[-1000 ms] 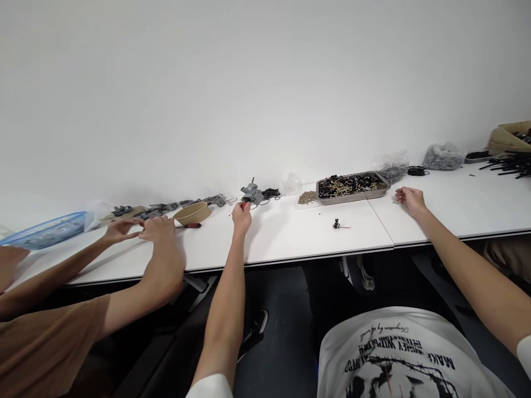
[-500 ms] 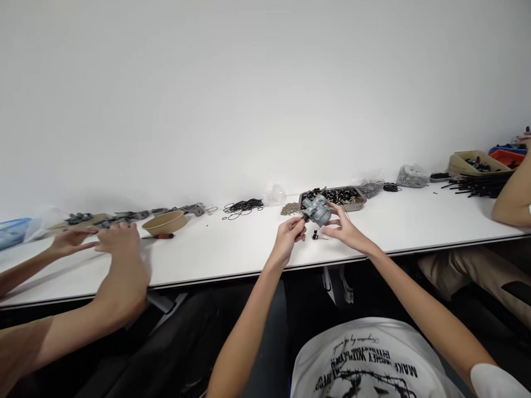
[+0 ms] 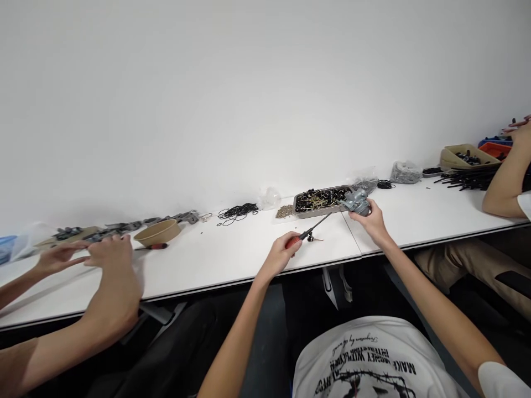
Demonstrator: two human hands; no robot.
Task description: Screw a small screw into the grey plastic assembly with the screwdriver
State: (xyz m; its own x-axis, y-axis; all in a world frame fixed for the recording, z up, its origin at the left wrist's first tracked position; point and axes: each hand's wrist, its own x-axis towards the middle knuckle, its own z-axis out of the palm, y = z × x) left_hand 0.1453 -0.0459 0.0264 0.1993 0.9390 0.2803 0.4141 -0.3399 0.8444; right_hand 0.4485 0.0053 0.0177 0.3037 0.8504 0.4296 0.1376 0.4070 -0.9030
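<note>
A screwdriver (image 3: 306, 233) with a red and black handle is gripped in my left hand (image 3: 281, 251), its thin shaft slanting up to the right. My right hand (image 3: 372, 222) holds a grey metal carburetor (image 3: 355, 202) off to the right, above the table by the metal tray (image 3: 322, 212). The screwdriver's tip and the carburetor are apart. Just beyond the left hand, a small black part with a thin coppery rod (image 3: 314, 238) lies on the table. The tray is full of black and brass-coloured small parts.
Small brass-coloured pieces (image 3: 285, 211) are heaped left of the tray, with black rubber rings (image 3: 239, 211) farther left. A tan bowl (image 3: 157, 232) and another screwdriver (image 3: 157, 246) lie near a co-worker's hands (image 3: 108, 251). Another person's arm (image 3: 504, 177) rests at right by bins (image 3: 468, 157).
My hands have moved apart. The carburetor has gone right in my right hand, and the screwdriver in my left hand now shows clear of it.
</note>
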